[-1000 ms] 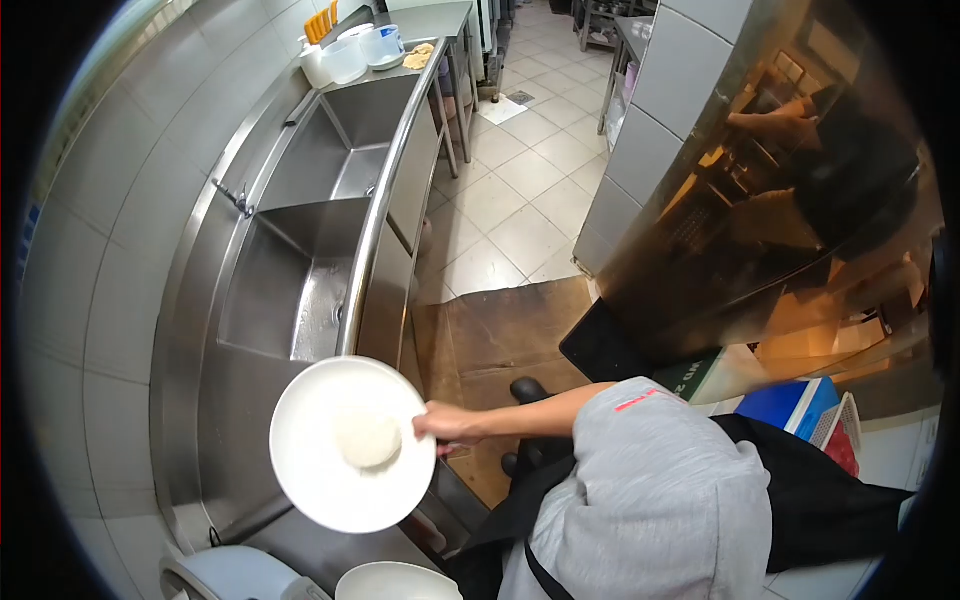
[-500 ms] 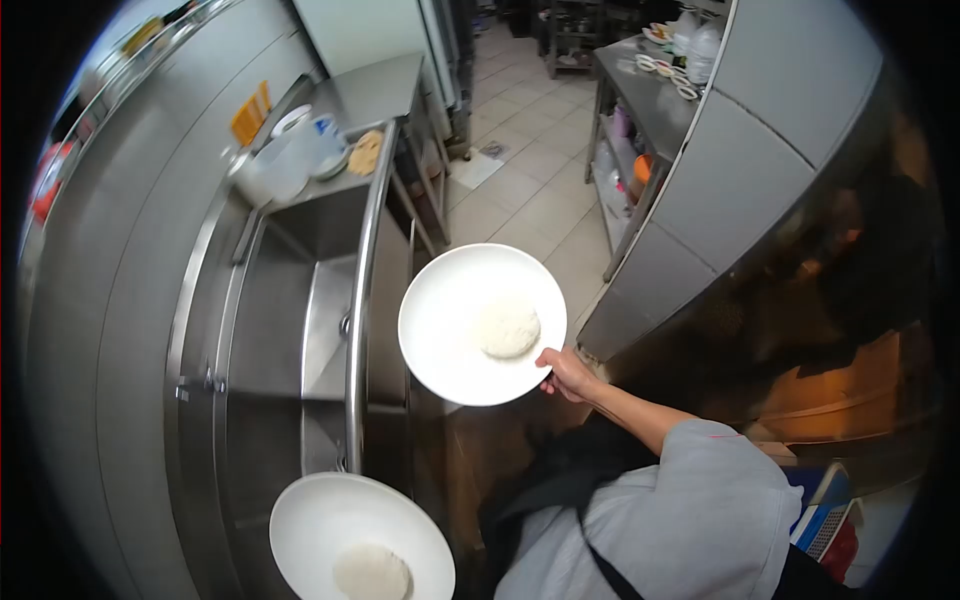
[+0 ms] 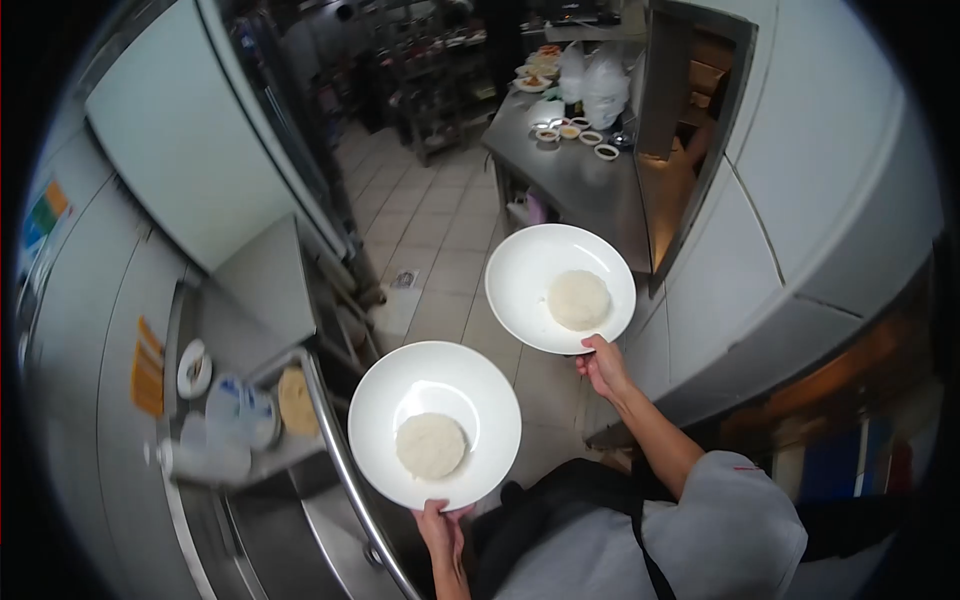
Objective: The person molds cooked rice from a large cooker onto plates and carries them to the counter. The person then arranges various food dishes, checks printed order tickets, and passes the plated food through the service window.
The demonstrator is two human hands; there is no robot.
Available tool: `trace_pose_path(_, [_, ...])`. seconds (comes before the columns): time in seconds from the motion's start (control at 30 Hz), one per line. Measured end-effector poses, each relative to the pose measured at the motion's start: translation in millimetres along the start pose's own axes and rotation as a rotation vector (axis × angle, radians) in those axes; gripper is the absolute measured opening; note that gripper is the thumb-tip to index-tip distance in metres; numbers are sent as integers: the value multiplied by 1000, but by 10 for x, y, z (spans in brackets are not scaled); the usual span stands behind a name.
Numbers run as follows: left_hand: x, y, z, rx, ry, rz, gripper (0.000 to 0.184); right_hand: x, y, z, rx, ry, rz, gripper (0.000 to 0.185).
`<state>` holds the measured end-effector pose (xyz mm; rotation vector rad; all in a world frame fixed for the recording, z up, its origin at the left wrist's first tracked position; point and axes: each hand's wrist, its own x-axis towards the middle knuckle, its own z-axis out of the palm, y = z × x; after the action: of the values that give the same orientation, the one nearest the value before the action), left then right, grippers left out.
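Standing beyond the plates are probably sauce dishes.

We can't read any text here: blue print on the plastic tub and red mark on the grey sleeve are too blurred or small.

Two white plates each bear a round rice mound

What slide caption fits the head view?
Left hand holds one white dish, right hand another, each bearing a round white mound.
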<state>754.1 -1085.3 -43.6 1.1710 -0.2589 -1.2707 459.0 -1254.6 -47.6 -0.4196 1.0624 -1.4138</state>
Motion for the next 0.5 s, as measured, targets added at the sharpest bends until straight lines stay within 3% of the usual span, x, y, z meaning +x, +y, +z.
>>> trace_pose_path(0.13, [1429, 239, 804, 101, -244, -66, 61, 726, -129, 108, 76, 159, -89, 21])
trace_pose_path(0.33, [3115, 193, 2028, 132, -424, -178, 48, 1907, -266, -48, 126, 317, -240, 18])
trace_pose_path(0.5, [3891, 501, 2184, 64, -379, -287, 48, 2378, -290, 68, 53, 450, -144, 21])
